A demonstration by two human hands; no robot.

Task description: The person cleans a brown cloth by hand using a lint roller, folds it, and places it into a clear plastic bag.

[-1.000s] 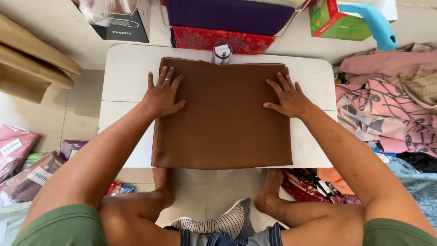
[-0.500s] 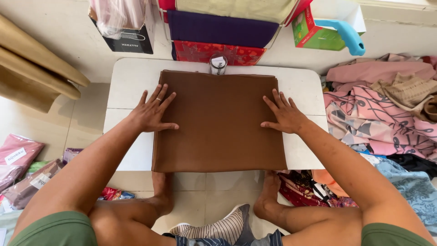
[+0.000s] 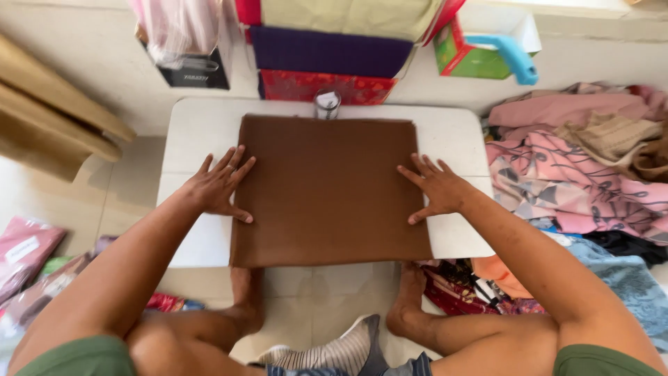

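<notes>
A folded brown cloth (image 3: 327,188) lies flat on a low white table (image 3: 202,129), its near edge hanging slightly over the front. My left hand (image 3: 221,186) rests flat with fingers spread on the cloth's left edge, half on the table. My right hand (image 3: 435,188) lies flat with fingers spread on the cloth's right edge. Neither hand grips anything. A small tape roll (image 3: 327,104) stands at the table's far edge, just behind the cloth.
Stacked folded fabrics in purple (image 3: 330,50) and red (image 3: 313,87) stand behind the table. A pile of pink patterned clothes (image 3: 577,160) lies at the right. A green box with a blue handle (image 3: 487,56) is at the back right. Packaged items (image 3: 28,254) lie at the left floor.
Both hands have slid outward from the cloth's upper middle to its left and right edges, and a little nearer to me. The camera view has shifted so the table appears lower.
</notes>
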